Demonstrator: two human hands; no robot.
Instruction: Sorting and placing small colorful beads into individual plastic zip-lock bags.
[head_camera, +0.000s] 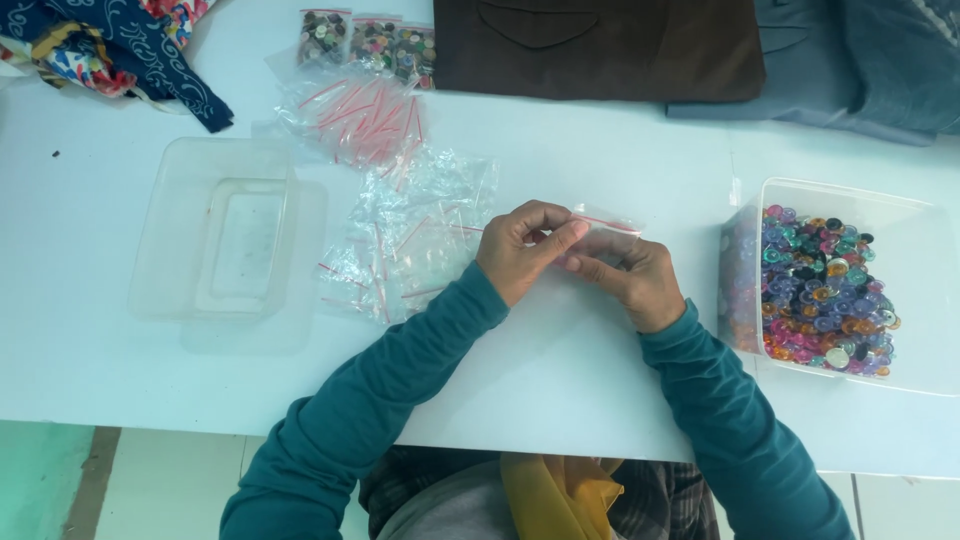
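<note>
Above the white table (560, 380), the left hand (522, 252) and right hand (630, 278) meet, fingers pinched shut on a small clear zip bag (606, 222) with a red strip. Loose empty bags (410, 240) lie just left; a tub of coloured buttons (825, 290) sits right.

Sewing workshop, fabrics (598, 48), button tub (838, 290)

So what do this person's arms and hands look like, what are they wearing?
Both arms are covered in long, plain teal sleeves that reach the wrists, the fabric creasing at the elbows. The left hand and right hand are bare: no gloves, and no rings, watch or bracelets can be seen from this view.
</note>
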